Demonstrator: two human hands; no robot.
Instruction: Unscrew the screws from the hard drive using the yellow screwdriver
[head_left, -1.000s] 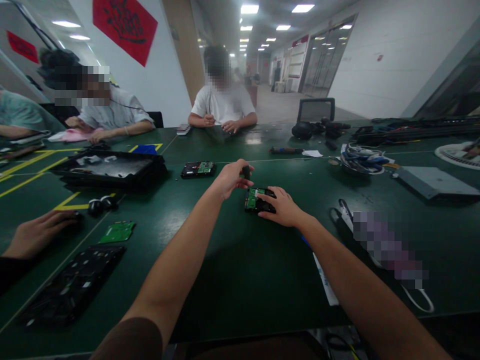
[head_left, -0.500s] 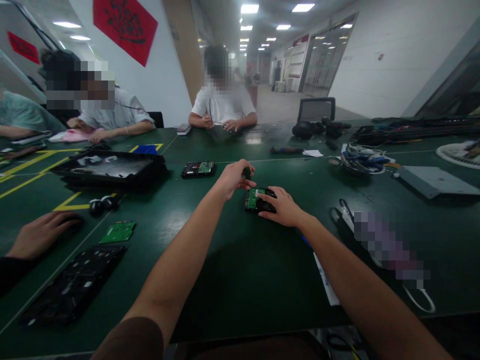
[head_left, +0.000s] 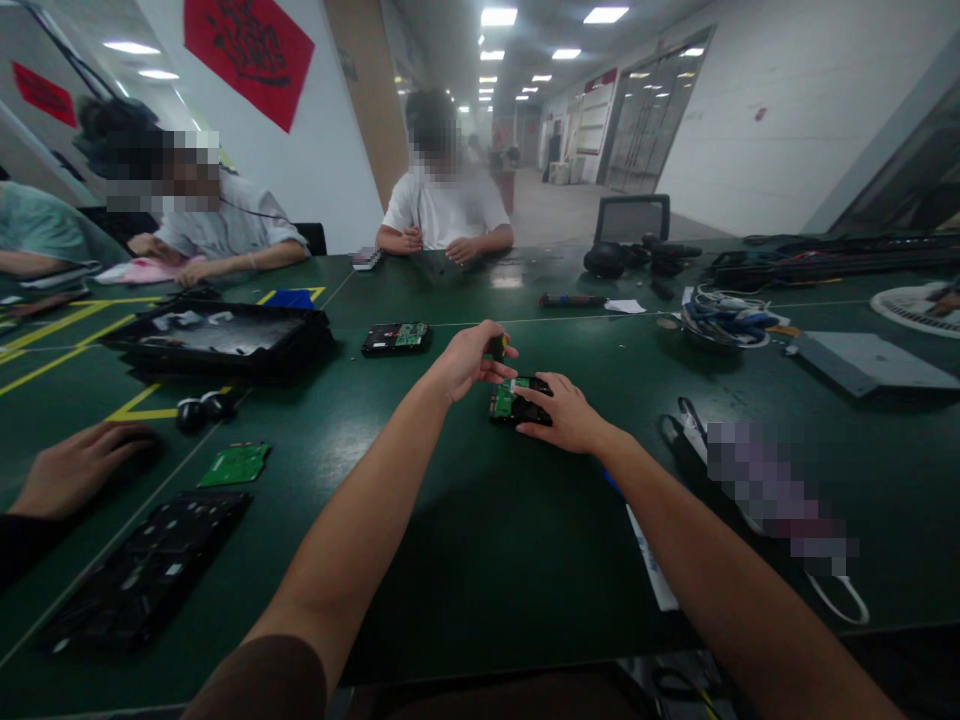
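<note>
A hard drive (head_left: 504, 402) with a green circuit board facing up lies on the dark green table. My right hand (head_left: 564, 412) presses on its right part, thumb at the near edge and fingers over the top. Closed above its far left side, my left hand (head_left: 477, 360) grips a screwdriver (head_left: 498, 346) by a black handle with some yellow. The screwdriver's tip is hidden behind my fingers, so I cannot tell whether it touches a screw.
Another hard drive (head_left: 396, 338) lies farther back. At left are a black tray (head_left: 225, 335), a loose green circuit board (head_left: 235, 464), a black part (head_left: 146, 570) and a co-worker's hand (head_left: 86, 462). At right are a cable bundle (head_left: 724, 318), a grey metal box (head_left: 874, 362) and a lanyard (head_left: 840, 590).
The screwdriver handle has turned in my left hand, showing more yellow, and my left fingers have shifted slightly. My right hand and the hard drive have stayed in place.
</note>
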